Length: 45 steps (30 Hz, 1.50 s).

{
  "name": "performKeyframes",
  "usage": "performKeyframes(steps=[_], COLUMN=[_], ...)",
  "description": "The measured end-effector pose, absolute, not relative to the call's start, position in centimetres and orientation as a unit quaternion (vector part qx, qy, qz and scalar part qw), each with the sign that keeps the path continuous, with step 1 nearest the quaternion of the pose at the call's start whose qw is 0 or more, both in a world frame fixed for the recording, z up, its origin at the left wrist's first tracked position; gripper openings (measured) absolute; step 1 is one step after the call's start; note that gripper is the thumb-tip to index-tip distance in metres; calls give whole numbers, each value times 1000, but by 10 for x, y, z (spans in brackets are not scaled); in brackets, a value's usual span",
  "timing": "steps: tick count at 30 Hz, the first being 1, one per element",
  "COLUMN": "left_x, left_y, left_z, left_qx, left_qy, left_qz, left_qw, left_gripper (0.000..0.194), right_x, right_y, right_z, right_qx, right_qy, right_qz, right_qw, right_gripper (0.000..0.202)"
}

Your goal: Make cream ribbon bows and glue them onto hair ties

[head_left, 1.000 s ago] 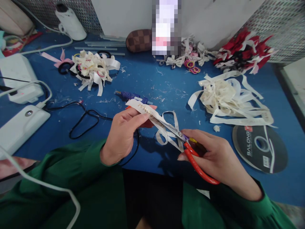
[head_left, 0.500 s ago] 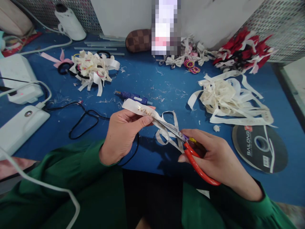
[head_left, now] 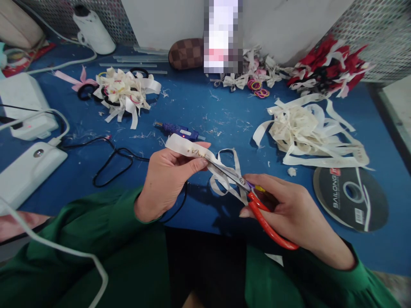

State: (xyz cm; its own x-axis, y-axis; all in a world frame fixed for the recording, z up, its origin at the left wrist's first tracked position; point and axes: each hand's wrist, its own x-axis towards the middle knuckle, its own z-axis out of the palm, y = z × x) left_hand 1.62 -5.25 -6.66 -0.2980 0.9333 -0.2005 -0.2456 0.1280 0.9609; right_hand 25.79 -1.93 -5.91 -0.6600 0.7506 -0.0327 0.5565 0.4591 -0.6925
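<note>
My left hand (head_left: 171,177) pinches a white ribbon (head_left: 183,146) with gold lettering between thumb and fingers. The ribbon's short end points up and left, and its other part curls loosely below the blades. In my right hand (head_left: 287,209) are scissors (head_left: 272,231) with red handles, their blades lying along the ribbon close to my left thumb. Something yellow and purple shows under the right fingers at the scissors' pivot; I cannot make out what it is. Just behind the ribbon lies a dark blue glue gun (head_left: 180,131), partly covered by it.
A pile of white ribbon (head_left: 305,128) lies at right, above a black ribbon spool (head_left: 369,201). Ribbon bows (head_left: 120,92) sit at back left, red and white ones (head_left: 330,68) at back right. White power boxes (head_left: 32,171) and a black cord (head_left: 122,156) occupy the left.
The ribbon's short end has turned slightly in my left fingers, so less lettering is legible. My right hand and the scissors have hardly moved.
</note>
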Motion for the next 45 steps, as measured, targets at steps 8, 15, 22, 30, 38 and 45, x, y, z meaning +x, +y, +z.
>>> performKeyframes(steps=[8,15,22,30,38,45], left_x=[15,15,14,13,10,11], left_y=[-53,-54,-53,-52,-53,-52], left_z=[-68,-68,-67,-67,-65,-67], left_qx=[313,318,319,332,324,335], left_qy=[555,534,527,529,535,549], left_qz=[583,563,566,558,578,585], left_qw=[504,545,548,547,524,494], left_gripper=[24,27,26,29,19,18], right_x=[258,258,259,259,260,259], right_y=[-20,-21,-20,-19,-18,-18], right_z=[-58,-60,-59,-58,-59,-60], right_qx=[-382,-378,-379,-376,-379,-385], right_qy=[-840,-846,-845,-851,-853,-853], right_qz=[358,350,348,333,324,320], right_qw=[141,136,144,150,152,150], right_gripper=[41,47,43,40,42,42])
